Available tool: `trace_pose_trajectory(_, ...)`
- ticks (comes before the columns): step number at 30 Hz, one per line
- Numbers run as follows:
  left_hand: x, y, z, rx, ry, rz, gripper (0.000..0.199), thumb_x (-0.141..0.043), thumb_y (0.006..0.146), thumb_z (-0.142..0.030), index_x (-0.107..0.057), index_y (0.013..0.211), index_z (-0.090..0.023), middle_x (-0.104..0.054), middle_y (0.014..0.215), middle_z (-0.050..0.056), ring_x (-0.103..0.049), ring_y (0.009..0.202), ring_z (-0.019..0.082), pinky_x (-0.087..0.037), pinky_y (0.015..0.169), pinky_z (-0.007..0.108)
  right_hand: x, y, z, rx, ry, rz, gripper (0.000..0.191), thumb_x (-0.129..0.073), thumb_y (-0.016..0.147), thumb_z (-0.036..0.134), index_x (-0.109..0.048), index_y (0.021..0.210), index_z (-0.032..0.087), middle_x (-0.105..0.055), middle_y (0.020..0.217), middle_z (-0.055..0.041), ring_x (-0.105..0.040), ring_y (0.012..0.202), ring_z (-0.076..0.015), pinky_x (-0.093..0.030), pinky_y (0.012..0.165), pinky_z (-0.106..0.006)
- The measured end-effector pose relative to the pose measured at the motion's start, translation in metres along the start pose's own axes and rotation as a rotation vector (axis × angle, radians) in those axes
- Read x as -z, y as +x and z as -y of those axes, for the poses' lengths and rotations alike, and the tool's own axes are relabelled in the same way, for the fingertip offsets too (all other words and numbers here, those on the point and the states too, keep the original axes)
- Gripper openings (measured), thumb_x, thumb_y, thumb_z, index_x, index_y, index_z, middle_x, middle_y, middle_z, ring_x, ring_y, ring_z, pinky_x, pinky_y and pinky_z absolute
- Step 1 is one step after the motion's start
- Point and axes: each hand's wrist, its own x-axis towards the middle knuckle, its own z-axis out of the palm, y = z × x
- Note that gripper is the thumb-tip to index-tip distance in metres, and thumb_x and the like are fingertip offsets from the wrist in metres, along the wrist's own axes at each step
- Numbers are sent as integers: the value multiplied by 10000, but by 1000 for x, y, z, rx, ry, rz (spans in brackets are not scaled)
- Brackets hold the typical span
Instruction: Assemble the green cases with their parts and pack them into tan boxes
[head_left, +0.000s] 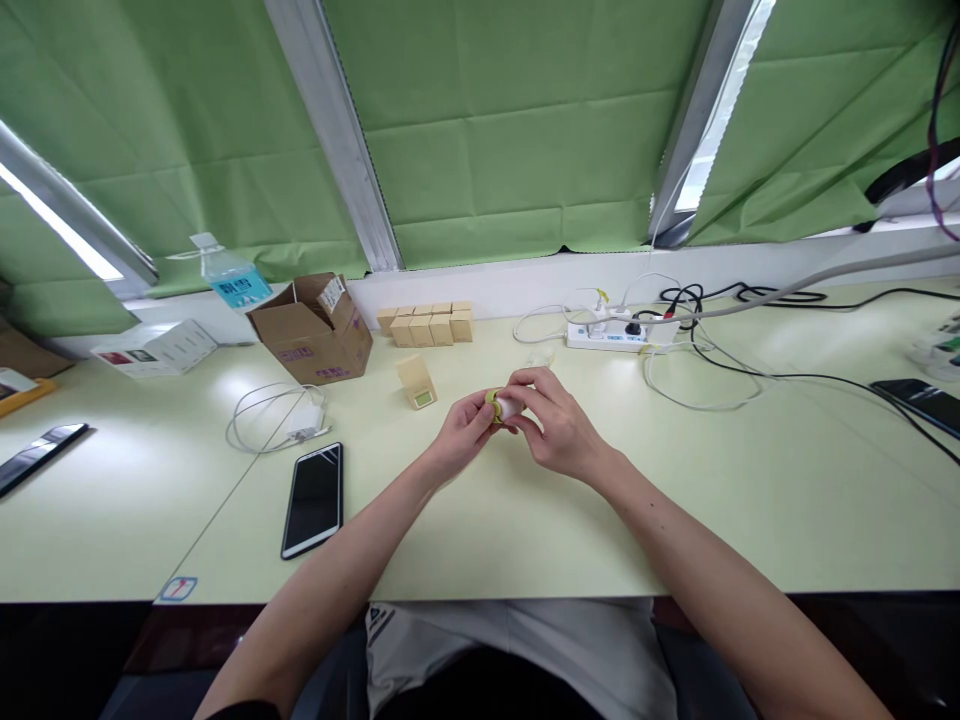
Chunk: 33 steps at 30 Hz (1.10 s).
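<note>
Above the middle of the table, my left hand [462, 432] pinches the yellow-green ring-shaped end of a small object [510, 407]. Its white, rounded part is gripped by the fingertips of my right hand [556, 425]. Fingers cover much of this object, so its exact kind cannot be made out. Left of my hands stands a small cardboard box [417, 383] with its lid up and a greenish patch inside its front. Behind my right hand lies a bit of clear crumpled plastic [540, 358].
Several small closed boxes [431, 325] stand in rows near the wall. An open carton [315, 335] is left of them. A smartphone [313, 500] lies near my left forearm, with a white charger [304, 422] beyond it. Cables trail from a power strip [611, 335] at back right.
</note>
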Motion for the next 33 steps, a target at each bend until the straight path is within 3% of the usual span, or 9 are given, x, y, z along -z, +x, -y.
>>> trace_pose_trajectory(7,14,1,8,-32,42,-29,565,-894,845,-532,-762,1264,-177,-777,1086,103,-721,951,192,-588,897,336,1,1,-3,30,53,20,406,-541,1003,83,-571,1374,243,-612,1216,-150,-641,1132,-302,-652,868,-477)
trace_pose_trajectory(14,17,1,-13,-175,145,-4,508,-945,816,-362,-761,1267,-218,-780,1202,108,-743,1042,200,-603,863,290,9,4,4,111,95,-76,481,-599,991,85,-600,1416,311,-625,1289,-145,-630,1213,-312,-658,897,-502)
trace_pose_trajectory(16,15,2,-19,-312,249,-38,511,-967,779,-267,-757,1244,-226,-783,1211,105,-749,1082,213,-612,868,294,12,5,6,16,167,-164,463,-664,972,147,-626,1408,296,-620,1328,-152,-629,1235,-317,-667,870,-483)
trace_pose_trajectory(19,13,3,-21,-521,385,-118,523,-970,751,-178,-741,1218,-234,-781,1234,102,-737,1197,243,-616,953,336,15,7,7,-284,351,-265,295,-706,973,272,-698,1267,257,-693,1154,-109,-694,1046,-262,-662,795,-425)
trace_pose_trajectory(21,12,3,-19,-583,449,-131,512,-947,780,-169,-723,1234,-238,-773,1258,107,-729,1240,256,-615,988,367,14,9,6,-506,471,-213,216,-735,964,370,-738,1128,231,-733,1010,-72,-714,928,-225,-644,783,-394)
trace_pose_trajectory(23,13,1,-15,-594,529,-121,496,-912,822,-164,-706,1266,-243,-758,1299,117,-717,1269,263,-609,1023,397,10,10,6,-655,557,-119,280,-790,911,461,-759,1034,210,-760,949,-64,-724,895,-220,-626,793,-386)
trace_pose_trajectory(27,14,-3,-10,-631,703,-138,453,-831,902,-157,-677,1318,-248,-736,1358,140,-695,1312,286,-597,1058,455,2,13,10,-749,657,-16,390,-876,806,543,-773,967,203,-779,935,-65,-722,888,-225,-602,808,-385)
trace_pose_trajectory(33,10,-5,-8,-730,884,-150,447,-784,933,-137,-659,1348,-248,-754,1351,136,-706,1273,274,-622,1000,455,1,14,16,-785,699,-70,449,-918,756,548,-741,997,212,-777,992,-66,-726,937,-231,-606,868,-409)
